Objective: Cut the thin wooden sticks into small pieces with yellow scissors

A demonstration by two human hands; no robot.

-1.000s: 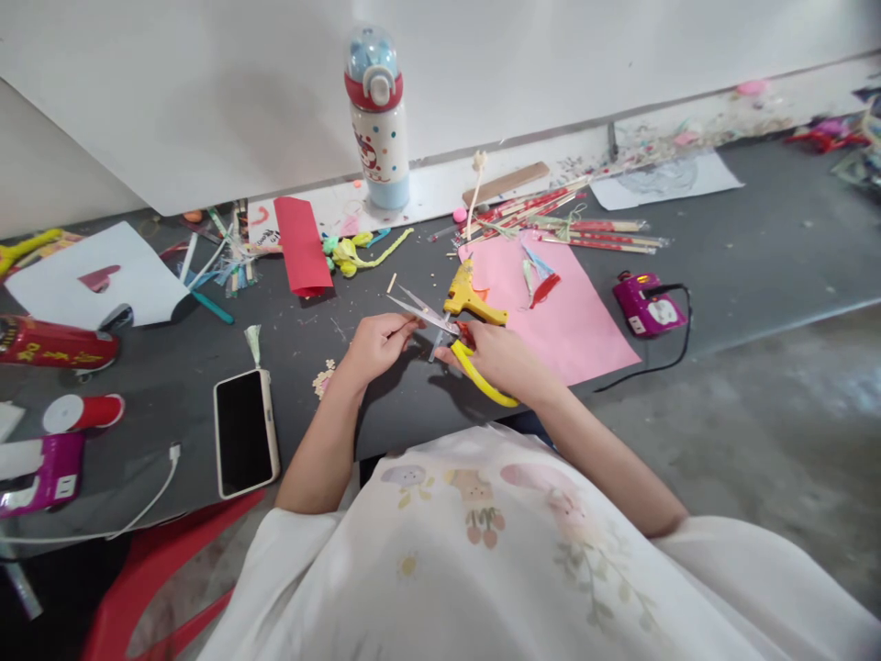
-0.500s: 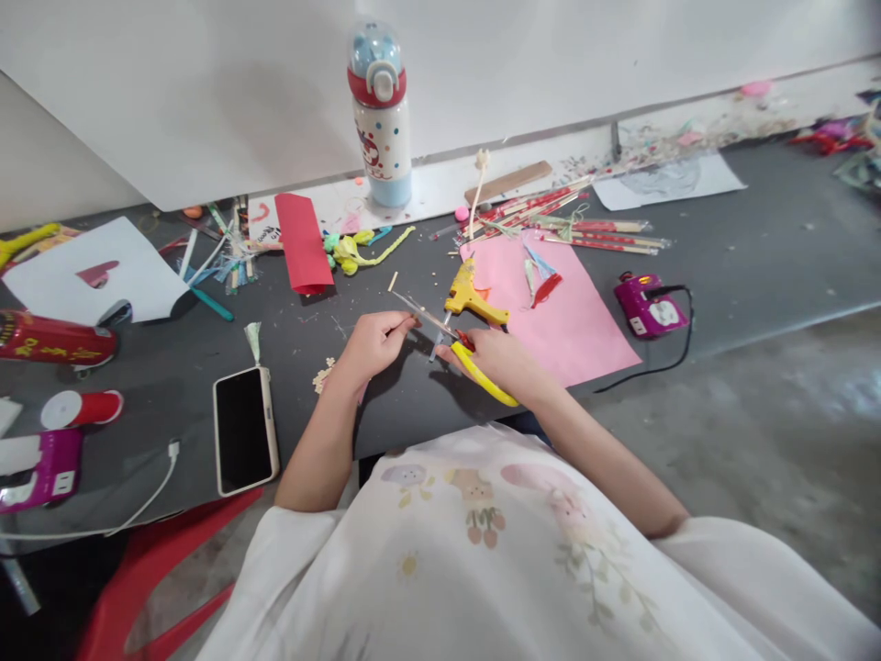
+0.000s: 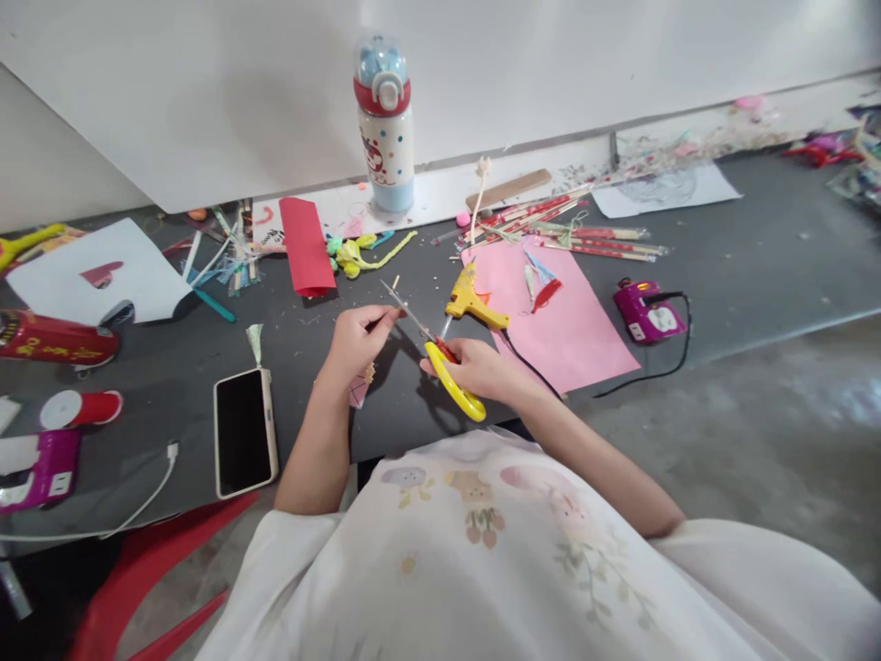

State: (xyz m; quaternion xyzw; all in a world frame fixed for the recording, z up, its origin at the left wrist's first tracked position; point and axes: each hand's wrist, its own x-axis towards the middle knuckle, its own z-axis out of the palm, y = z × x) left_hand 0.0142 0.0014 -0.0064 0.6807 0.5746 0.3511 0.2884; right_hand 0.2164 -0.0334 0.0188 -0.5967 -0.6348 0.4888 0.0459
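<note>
My right hand (image 3: 482,370) is closed round the yellow handles of a pair of scissors (image 3: 440,363), whose blades point up and left and look closed. My left hand (image 3: 358,335) is pinched just left of the blades, holding something small and thin that I cannot make out. A small pink piece with a pale flower shape (image 3: 359,390) shows under my left wrist. A yellow glue gun (image 3: 472,303) lies just beyond my right hand, at the edge of a pink paper sheet (image 3: 571,321).
A phone (image 3: 246,430) lies at the left of the dark table (image 3: 757,248). Red folded paper (image 3: 306,246), a dotted water bottle (image 3: 385,128), several red sticks (image 3: 585,234), purple glue guns (image 3: 647,312) and a red tape roll (image 3: 83,408) surround the hands.
The scissor blades, open a second ago, have come together. My right hand has swung the scissors so they point more steeply up and left. My left hand has shifted slightly left.
</note>
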